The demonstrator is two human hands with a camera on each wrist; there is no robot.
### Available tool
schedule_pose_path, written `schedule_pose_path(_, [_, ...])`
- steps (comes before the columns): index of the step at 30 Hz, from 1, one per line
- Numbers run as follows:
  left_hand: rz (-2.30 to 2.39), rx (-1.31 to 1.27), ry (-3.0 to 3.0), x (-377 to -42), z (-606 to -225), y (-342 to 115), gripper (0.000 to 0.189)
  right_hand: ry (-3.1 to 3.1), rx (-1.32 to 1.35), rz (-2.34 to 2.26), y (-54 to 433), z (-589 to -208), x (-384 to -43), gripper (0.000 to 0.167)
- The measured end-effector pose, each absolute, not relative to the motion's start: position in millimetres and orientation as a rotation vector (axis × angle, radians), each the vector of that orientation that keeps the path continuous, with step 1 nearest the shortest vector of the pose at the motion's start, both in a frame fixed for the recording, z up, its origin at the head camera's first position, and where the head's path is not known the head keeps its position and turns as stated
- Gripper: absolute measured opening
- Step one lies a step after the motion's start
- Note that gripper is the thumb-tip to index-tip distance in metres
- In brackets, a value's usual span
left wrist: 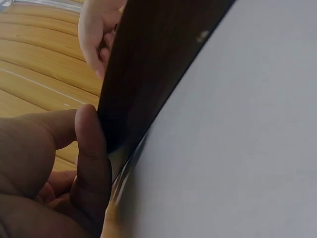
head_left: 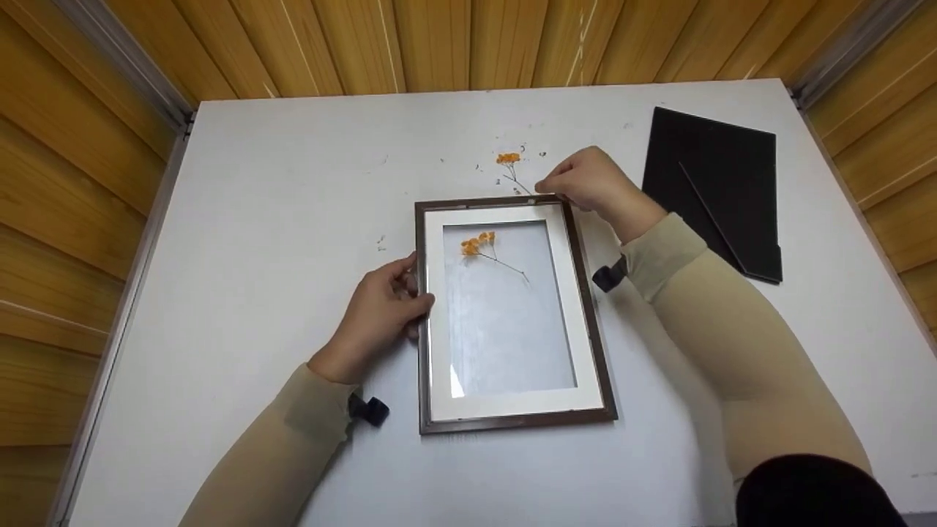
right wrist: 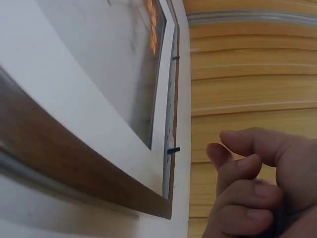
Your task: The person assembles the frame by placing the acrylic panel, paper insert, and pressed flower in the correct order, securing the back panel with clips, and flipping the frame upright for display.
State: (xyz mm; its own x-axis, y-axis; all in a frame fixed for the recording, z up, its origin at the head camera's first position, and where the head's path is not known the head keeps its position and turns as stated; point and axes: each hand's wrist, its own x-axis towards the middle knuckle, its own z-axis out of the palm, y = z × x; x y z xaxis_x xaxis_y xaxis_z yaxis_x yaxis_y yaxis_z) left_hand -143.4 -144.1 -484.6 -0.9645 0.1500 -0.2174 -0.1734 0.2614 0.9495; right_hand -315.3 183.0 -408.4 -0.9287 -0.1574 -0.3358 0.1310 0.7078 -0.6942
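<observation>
A brown picture frame (head_left: 610, 380) with a white mat (head_left: 512, 411) lies in the middle of the table. Inside its window shows a dried orange flower sprig (head_left: 477, 244) on a thin stem. My left hand (head_left: 373, 311) grips the frame's left side, thumb on top and fingers at the outer edge. Just beyond the top right corner, my right hand (head_left: 594, 183) has loosely curled fingers; the right wrist view shows nothing in them. Small dark tabs (right wrist: 173, 150) stick out along the frame's inner edge. Another orange flower sprig (head_left: 508, 158) lies past the top edge.
At the far right of the white table (head_left: 293, 183) lies a black backing board (head_left: 721, 168) with a slanted strip on it. Small dry crumbs (head_left: 542, 154) are scattered beyond the frame. Wood-panelled walls (head_left: 432, 44) enclose the table's back and sides.
</observation>
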Motion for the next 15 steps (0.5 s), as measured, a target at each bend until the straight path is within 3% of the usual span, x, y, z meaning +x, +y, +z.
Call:
schedule_pose_path(6, [1.712,-0.060,2.306,-140.0,-482.1,-143.9,0.079,2.658,-0.056,-0.847,166.7,-417.6,-345.7,0.037])
schedule_pose_path(15, [1.719,-0.070,2.292,-139.9,-481.7,-141.5,0.080,2.707,-0.094,-0.651,154.0,-432.1,-357.9,0.027])
